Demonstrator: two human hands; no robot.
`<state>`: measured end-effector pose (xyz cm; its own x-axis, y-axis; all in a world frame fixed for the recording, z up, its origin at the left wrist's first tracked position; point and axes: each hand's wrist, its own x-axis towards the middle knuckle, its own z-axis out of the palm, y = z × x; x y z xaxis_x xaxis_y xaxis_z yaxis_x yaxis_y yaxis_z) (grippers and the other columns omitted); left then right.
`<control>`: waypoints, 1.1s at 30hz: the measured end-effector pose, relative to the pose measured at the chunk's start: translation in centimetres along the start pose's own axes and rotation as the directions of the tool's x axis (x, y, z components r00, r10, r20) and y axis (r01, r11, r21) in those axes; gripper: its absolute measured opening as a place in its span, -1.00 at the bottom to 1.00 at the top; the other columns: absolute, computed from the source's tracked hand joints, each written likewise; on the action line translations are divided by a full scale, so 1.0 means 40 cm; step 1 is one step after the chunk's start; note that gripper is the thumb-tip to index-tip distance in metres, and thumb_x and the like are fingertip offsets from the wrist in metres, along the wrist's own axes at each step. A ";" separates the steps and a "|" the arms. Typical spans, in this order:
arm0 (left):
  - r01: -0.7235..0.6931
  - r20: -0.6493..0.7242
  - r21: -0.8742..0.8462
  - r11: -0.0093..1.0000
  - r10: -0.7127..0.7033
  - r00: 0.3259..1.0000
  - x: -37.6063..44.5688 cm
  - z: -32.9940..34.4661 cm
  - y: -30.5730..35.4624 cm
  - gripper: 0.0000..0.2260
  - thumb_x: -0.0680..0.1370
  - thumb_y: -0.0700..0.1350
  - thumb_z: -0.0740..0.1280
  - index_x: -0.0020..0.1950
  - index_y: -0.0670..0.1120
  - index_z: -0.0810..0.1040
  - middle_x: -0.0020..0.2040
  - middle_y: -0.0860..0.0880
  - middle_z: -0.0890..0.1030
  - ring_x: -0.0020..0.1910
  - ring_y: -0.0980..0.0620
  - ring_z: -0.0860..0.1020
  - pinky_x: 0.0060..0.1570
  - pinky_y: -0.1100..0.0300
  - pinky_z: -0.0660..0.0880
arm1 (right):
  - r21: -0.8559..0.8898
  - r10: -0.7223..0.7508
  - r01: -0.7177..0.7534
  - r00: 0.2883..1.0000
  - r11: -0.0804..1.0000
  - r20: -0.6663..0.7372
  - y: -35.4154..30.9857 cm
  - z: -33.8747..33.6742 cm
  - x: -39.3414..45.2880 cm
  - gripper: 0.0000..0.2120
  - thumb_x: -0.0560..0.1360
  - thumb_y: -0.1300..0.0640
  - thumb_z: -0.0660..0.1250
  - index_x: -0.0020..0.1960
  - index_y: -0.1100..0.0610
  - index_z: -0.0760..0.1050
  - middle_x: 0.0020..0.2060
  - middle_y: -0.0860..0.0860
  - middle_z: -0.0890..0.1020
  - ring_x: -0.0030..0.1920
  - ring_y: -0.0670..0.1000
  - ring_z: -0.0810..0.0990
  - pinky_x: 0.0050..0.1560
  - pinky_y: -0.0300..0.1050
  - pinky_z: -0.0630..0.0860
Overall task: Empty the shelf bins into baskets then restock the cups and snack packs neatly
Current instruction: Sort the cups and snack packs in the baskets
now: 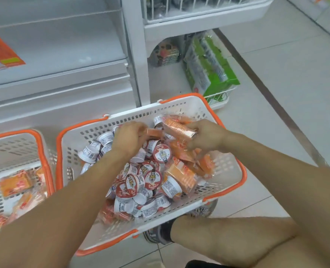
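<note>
Your left hand (128,137) and right hand (208,137) each with grip clamped on a crinkly orange snack pack (179,128), above the perforated white plastic basket (179,109) heaped with round foil-lidded cups (152,178), on the tiled floor (286,84)

Bright, even light; soft blur; edges bowed.

green packets (208,60) — low wire rack | grey shoe (156,234) — tiled floor (288,74)
</note>
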<state>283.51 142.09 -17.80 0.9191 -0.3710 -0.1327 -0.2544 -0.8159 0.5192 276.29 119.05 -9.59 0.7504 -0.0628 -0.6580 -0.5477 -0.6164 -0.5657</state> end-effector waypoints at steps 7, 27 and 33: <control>0.287 -0.039 -0.460 0.840 -0.342 0.939 -0.198 -0.163 -0.027 -0.70 0.57 0.13 0.35 -0.02 -0.12 0.57 -0.11 -0.03 0.67 -0.19 0.02 0.64 -0.21 0.16 0.57 | 0.124 -0.074 0.081 0.995 0.989 -0.063 -0.147 -0.034 -0.077 -0.73 0.38 0.34 0.46 0.02 0.11 0.54 -0.28 0.17 0.63 -0.19 0.23 0.70 -0.08 0.30 0.65; 0.506 -0.005 -0.509 0.697 -0.590 0.808 -0.657 -0.389 -0.529 -0.58 0.45 0.16 0.49 0.22 0.02 0.56 0.10 0.01 0.65 -0.07 0.04 0.68 0.01 -0.08 0.63 | 0.326 -0.280 0.132 0.841 0.936 0.463 -0.552 0.664 -0.128 -0.64 0.51 0.18 0.48 0.23 -0.01 0.45 0.17 0.07 0.62 0.12 0.05 0.65 0.13 0.04 0.65; 0.478 -0.217 -0.419 0.772 -0.596 0.773 -0.598 -0.387 -0.495 -0.67 0.57 -0.01 0.39 0.30 -0.08 0.54 0.11 -0.01 0.63 0.10 0.04 0.56 0.10 0.14 0.45 | -0.384 -0.415 0.475 0.880 0.792 0.233 -0.474 0.518 -0.074 -0.80 0.50 0.03 0.45 0.09 0.07 0.63 0.04 -0.06 0.67 -0.05 -0.09 0.62 -0.08 -0.27 0.47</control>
<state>271.24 173.99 -11.86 0.9274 0.2960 -0.2287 0.3689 -0.6218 0.6909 276.79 147.20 -7.21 0.8007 0.3835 -0.4602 0.0650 -0.8192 -0.5697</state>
